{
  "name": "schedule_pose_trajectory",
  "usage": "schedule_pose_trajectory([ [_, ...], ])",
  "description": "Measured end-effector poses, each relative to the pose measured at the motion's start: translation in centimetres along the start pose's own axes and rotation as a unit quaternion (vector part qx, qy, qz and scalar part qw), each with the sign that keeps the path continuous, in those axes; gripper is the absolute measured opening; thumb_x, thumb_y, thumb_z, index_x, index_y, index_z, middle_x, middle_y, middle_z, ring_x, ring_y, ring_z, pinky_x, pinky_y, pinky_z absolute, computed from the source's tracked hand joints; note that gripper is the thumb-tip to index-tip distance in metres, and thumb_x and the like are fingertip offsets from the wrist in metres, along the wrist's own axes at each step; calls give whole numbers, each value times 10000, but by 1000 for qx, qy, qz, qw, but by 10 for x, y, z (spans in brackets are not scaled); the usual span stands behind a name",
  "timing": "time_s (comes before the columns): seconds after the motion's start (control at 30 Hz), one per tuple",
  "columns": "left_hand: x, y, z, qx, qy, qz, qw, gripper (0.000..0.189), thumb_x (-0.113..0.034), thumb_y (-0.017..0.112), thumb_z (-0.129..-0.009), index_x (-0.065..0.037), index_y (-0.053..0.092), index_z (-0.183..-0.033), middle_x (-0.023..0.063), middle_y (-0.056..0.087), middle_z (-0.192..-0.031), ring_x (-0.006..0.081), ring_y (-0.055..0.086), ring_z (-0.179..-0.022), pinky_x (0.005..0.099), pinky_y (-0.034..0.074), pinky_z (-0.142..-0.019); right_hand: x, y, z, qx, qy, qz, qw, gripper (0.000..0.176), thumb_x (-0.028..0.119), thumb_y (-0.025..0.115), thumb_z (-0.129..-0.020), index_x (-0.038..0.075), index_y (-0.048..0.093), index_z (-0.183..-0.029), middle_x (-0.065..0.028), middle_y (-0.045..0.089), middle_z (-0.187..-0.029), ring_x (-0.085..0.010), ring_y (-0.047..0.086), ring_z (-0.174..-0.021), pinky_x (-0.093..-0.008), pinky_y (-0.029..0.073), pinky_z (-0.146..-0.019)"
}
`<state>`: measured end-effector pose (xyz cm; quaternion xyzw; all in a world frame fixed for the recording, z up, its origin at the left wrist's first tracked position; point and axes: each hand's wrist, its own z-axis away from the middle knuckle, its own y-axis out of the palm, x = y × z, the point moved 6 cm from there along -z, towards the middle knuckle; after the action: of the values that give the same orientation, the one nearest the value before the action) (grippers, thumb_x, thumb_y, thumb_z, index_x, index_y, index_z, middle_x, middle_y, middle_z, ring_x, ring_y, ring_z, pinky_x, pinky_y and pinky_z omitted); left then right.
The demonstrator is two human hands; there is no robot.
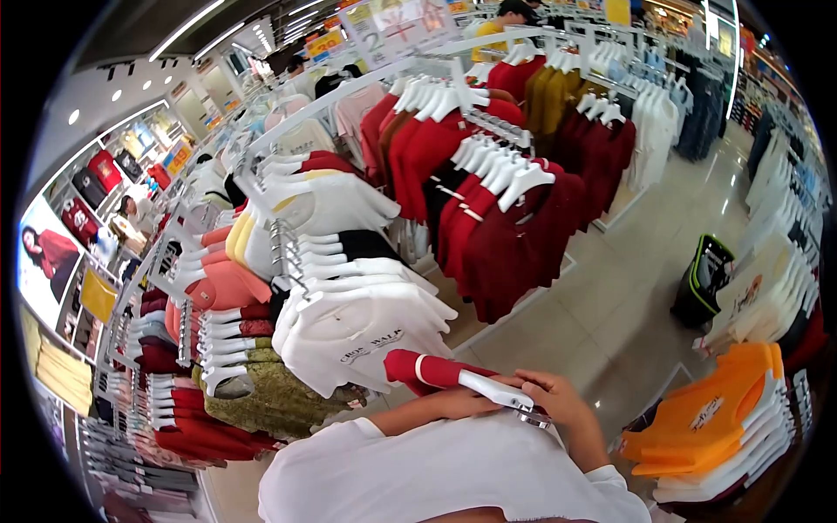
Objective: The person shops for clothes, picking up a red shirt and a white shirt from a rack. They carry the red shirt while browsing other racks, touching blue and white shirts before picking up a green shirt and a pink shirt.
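In front of my chest is a white hanger [490, 387] with a dark red garment [427, 370] on its far end. My left hand [466, 404] is closed on the hanger from below, its fingers partly hidden behind it. Beside the metal hook [532, 417], my right hand [555, 399] bends its fingers against the hanger's near end. Just beyond my hands hangs a white T-shirt [344, 336] with dark lettering, at the front of a row on a rack.
Dark red tops [519, 253] hang on a rack ahead. Green patterned tops [270, 392] hang to the left, orange shirts [711, 414] to the right. A black basket with a green rim [704, 283] stands on the tiled floor [602, 322]. A person in a black cap [516, 12] is far back.
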<state>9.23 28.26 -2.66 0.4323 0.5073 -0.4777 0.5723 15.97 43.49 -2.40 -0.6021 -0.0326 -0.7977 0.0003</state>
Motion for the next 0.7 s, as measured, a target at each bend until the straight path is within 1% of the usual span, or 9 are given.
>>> schedule_pose_trajectory([
  [0.03,2,6,-15,6,-20,12,1000,523,-237,580,-971,-10,428,-1418,126,504,-1385,209,489,-1273,348,393,-1059,5,-10,8,-20,-14,-6,1000,420,234,606,-967,-16,588,-1303,-69,674,-1112,-124,602,-976,-271,496,-841],
  [0.17,-29,30,-54,3,-19,-3,1000,528,-197,613,-950,-12,437,-1412,116,530,-1357,200,515,-1239,347,414,-1040,9,-47,35,-60,-16,-37,997,409,224,614,-963,-26,595,-1286,-72,678,-1115,-124,604,-965,-275,499,-844],
  [0.27,-32,38,-78,-12,29,-2,999,519,-193,635,-926,-10,469,-1382,109,556,-1316,188,539,-1200,340,434,-1015,23,-69,50,-78,-54,-16,995,393,218,629,-952,-19,610,-1265,-84,681,-1123,-137,613,-970,-283,503,-847],
  [0.33,-27,41,-93,-3,23,10,1000,439,-229,607,-936,-17,516,-1310,100,574,-1226,186,558,-1109,328,453,-934,31,-80,57,-83,-68,-31,994,380,222,653,-934,-5,629,-1237,-106,686,-1126,-164,633,-981,-294,507,-855],
  [0.4,-8,38,-103,34,6,-43,998,538,-163,589,-958,-29,396,-1442,108,538,-1350,204,527,-1240,360,435,-1019,25,-90,57,-81,-106,-13,991,347,201,655,-924,0,638,-1206,-127,657,-1199,-196,622,-1059,-311,490,-908],
  [0.43,-7,38,-109,27,35,-33,998,533,-140,579,-948,-34,401,-1440,104,556,-1321,195,538,-1217,354,442,-1003,30,-92,57,-82,-122,-7,989,339,195,654,-922,3,640,-1200,-130,651,-1208,-198,617,-1072,-311,486,-914],
  [0.53,-11,38,-122,24,-13,-32,999,544,-106,584,-929,-42,412,-1441,98,566,-1306,188,545,-1199,350,447,-993,33,-103,56,-82,-154,-8,985,342,178,631,-930,-11,619,-1216,-126,644,-1209,-190,602,-1088,-311,478,-925],
  [0.63,4,36,-141,30,-25,62,997,545,-35,562,-924,-32,413,-1448,98,563,-1330,197,534,-1230,355,431,-1027,26,-117,58,-111,-125,-8,986,375,188,602,-953,-21,582,-1264,-101,656,-1158,-181,611,-1030,-313,490,-899],
  [0.7,3,33,-156,28,-8,124,992,522,-92,594,-927,-23,437,-1420,92,576,-1308,183,548,-1198,340,447,-1001,23,-129,57,-151,-122,-17,981,386,195,601,-959,-16,576,-1281,-98,664,-1122,-178,626,-984,-300,505,-859],
])
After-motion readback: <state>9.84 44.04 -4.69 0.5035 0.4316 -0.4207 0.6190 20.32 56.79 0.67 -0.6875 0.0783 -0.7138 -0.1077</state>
